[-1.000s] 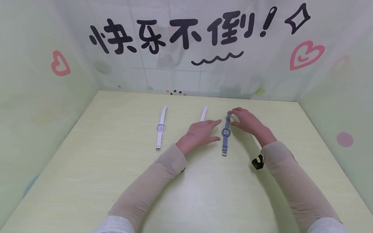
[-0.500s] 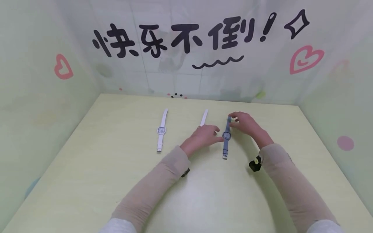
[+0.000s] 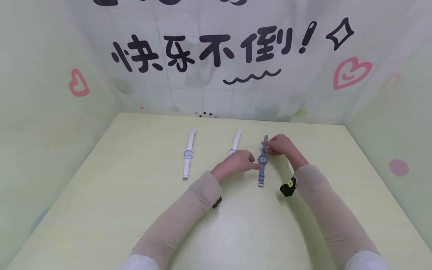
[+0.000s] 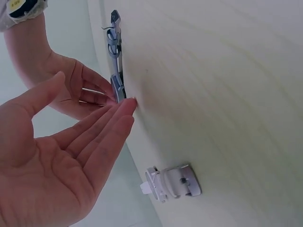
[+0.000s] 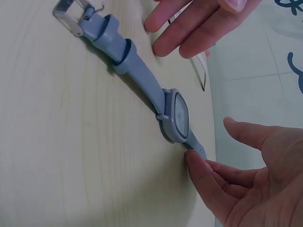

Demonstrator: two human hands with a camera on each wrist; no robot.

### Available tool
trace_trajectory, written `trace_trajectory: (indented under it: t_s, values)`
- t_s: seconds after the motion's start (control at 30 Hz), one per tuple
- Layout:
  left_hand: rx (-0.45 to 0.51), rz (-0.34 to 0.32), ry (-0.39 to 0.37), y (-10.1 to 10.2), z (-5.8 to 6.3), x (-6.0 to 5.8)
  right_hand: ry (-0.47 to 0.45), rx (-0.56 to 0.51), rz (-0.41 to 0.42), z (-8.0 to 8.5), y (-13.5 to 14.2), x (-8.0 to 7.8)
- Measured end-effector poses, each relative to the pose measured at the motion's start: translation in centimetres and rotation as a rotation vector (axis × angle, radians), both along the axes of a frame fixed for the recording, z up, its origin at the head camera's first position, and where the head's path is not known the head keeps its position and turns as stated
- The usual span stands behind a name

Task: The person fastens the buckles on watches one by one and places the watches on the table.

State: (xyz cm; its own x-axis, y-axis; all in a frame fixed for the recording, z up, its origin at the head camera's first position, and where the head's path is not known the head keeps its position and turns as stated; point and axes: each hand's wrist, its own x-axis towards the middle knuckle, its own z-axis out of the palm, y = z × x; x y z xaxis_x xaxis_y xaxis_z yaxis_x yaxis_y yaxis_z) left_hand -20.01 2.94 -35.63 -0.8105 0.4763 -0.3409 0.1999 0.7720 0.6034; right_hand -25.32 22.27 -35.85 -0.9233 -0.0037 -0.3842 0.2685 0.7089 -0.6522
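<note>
A blue-grey wristwatch (image 3: 262,160) lies face up on the table, its buckle towards me. My right hand (image 3: 282,144) is at the far part of its strap; in the right wrist view the fingers (image 5: 199,168) bend against the strap's side, with the thumb raised apart. From the left, my left hand (image 3: 237,161) reaches in with its thumb overlapping the near strap in the head view. Its fingers (image 5: 189,28) are extended and apart from the watch case. A white wristwatch (image 3: 237,139) lies partly hidden behind the left hand.
Another white wristwatch (image 3: 188,154) lies farther left on the pale wooden table (image 3: 111,195). A printed backdrop (image 3: 216,93) closes off the back edge, with side panels at left and right. Black wrist cameras (image 3: 287,188) hang below the sleeves.
My right fingers have slid nearer along the strap, uncovering its far tip. My left hand has moved right, towards the blue-grey watch. The head view has tilted slightly upward.
</note>
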Motion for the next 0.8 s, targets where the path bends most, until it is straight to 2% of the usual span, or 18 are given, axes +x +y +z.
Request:
trace_trajectory:
  t_s: [0.17,0.33,0.57,0.8]
  values:
    - [-0.041,-0.032,0.011,0.3,0.5,0.1,0.006,0.056,-0.026,-0.2,0.0,-0.5]
    - [-0.058,-0.050,0.005,0.2,0.2,0.1,-0.010,0.107,-0.017,-1.1,-0.3,-1.0]
    - [-0.079,-0.054,0.019,0.1,0.5,0.4,0.000,0.099,-0.045,-1.1,-0.9,-1.2]
    - [-0.099,-0.072,0.033,0.2,0.2,0.8,-0.011,0.303,0.029,-0.8,-1.5,-0.8]
